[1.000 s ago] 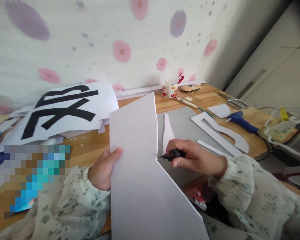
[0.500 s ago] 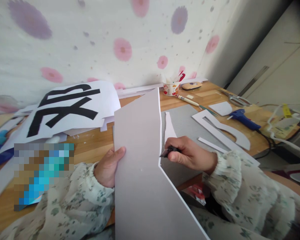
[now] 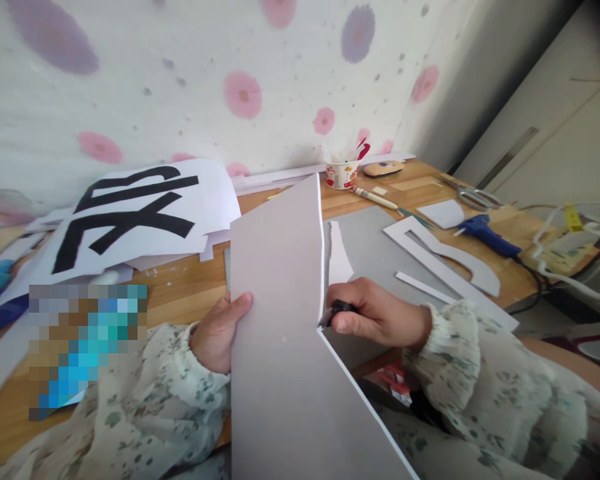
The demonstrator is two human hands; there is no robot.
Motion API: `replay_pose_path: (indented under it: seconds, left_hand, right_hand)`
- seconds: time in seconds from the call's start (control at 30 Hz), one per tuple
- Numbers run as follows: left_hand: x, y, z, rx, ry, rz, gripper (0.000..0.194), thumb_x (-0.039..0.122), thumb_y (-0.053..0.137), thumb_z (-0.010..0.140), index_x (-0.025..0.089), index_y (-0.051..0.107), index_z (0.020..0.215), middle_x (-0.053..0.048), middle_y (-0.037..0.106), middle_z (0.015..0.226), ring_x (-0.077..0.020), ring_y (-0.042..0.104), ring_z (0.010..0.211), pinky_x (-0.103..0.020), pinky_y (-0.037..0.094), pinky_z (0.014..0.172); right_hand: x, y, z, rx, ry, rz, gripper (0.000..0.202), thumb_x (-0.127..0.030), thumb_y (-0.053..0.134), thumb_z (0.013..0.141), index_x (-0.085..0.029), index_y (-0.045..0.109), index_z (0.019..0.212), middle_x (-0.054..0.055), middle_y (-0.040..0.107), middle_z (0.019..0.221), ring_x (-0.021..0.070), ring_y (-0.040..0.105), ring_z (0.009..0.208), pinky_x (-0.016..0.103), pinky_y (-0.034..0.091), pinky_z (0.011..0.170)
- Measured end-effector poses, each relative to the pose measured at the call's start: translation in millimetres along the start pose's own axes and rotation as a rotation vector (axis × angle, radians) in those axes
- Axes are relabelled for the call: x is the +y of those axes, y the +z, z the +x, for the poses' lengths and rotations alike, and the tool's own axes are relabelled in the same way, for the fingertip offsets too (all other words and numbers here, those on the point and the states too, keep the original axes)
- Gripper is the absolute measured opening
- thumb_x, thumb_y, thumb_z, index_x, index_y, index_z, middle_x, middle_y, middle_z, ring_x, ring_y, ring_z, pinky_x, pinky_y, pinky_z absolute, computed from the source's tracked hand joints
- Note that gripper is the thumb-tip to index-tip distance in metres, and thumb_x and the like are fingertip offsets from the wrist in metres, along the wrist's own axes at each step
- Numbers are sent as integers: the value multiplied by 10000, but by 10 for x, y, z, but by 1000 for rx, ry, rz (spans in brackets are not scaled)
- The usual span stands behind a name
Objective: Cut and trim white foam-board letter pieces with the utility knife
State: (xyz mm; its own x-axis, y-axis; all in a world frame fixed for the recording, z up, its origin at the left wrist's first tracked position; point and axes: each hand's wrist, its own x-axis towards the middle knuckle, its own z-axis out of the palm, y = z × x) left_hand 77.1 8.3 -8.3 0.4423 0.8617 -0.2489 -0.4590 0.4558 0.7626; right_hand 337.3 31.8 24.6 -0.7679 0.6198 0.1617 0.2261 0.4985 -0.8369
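A large grey-faced foam board (image 3: 280,280) with a white cut edge stands tilted up in front of me. My left hand (image 3: 223,330) grips its left edge, thumb on the near face and fingers hidden behind. In my right hand (image 3: 375,313) is a black utility knife (image 3: 341,307), held between thumb and curled fingers. Its blade touches the board's right edge, close to the inward corner where the edge turns outward. Behind the board, a white offcut (image 3: 338,253) lies on a grey cutting mat (image 3: 365,230).
Cut white letter shapes (image 3: 443,267) lie to the right, near a blue glue gun (image 3: 490,235) with its cable and scissors (image 3: 480,197). A paper cup (image 3: 342,175), a mouse (image 3: 383,169) and a pen (image 3: 376,198) are at the back. Printed paper (image 3: 145,213) covers the left.
My right hand has moved the knife slightly down along the board's right edge to the inward corner. My left hand keeps its hold on the board.
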Motion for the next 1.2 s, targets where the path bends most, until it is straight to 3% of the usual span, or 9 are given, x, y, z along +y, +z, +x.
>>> replay_pose_path:
  seconds: [0.37, 0.53, 0.63, 0.77, 0.9, 1.07, 1.2]
  left_hand:
    - [9, 16, 0, -51, 42, -22, 312, 359, 731, 786, 125, 710, 991, -82, 774, 832, -234, 728, 642, -287, 578, 569]
    - [31, 66, -12, -5, 13, 0, 310, 373, 740, 772, 131, 726, 966, -76, 777, 817, -243, 731, 652, -293, 591, 585]
    - [31, 65, -14, -4, 19, 6, 293, 362, 738, 771, 129, 731, 947, -96, 776, 821, -254, 732, 645, -294, 593, 579]
    - [19, 9, -23, 2, -17, 11, 320, 387, 699, 803, 133, 725, 996, -111, 775, 861, -274, 737, 690, -320, 603, 615]
    - [23, -4, -29, 3, -42, 21, 350, 402, 690, 808, 155, 714, 1054, -105, 771, 937, -280, 739, 757, -340, 605, 675]
    - [37, 46, -26, 8, -23, 26, 327, 394, 704, 797, 135, 727, 994, -95, 775, 852, -256, 733, 673, -295, 591, 588]
    - [30, 19, -33, -7, -24, 34, 320, 391, 688, 814, 135, 722, 1003, -100, 775, 853, -262, 735, 680, -307, 592, 601]
  right_hand:
    - [15, -9, 6, -112, 44, 164, 529, -639, 438, 895, -138, 539, 759, -23, 466, 656, 95, 386, 593, 227, 319, 539]
    - [14, -48, -9, -168, 60, 323, 501, -647, 482, 873, -185, 445, 684, -50, 438, 584, 79, 386, 519, 212, 307, 478]
    - [-2, -83, -3, -43, 24, 301, 474, -617, 468, 899, -176, 475, 727, -47, 448, 592, 77, 405, 500, 212, 317, 471]
    - [-6, -100, 25, 150, -45, 35, 460, -573, 455, 928, -156, 522, 747, -35, 453, 628, 84, 421, 561, 216, 321, 523]
    - [2, -74, 22, 144, -35, -43, 457, -569, 447, 933, -150, 564, 794, -25, 500, 644, 89, 451, 570, 212, 334, 534]
    - [-6, -35, -5, 74, -10, -91, 492, -589, 427, 930, -145, 595, 800, -2, 544, 650, 102, 481, 575, 223, 336, 538]
    - [-9, -41, -2, 141, -38, -78, 474, -577, 426, 937, -149, 586, 813, 3, 561, 677, 100, 494, 589, 217, 351, 551]
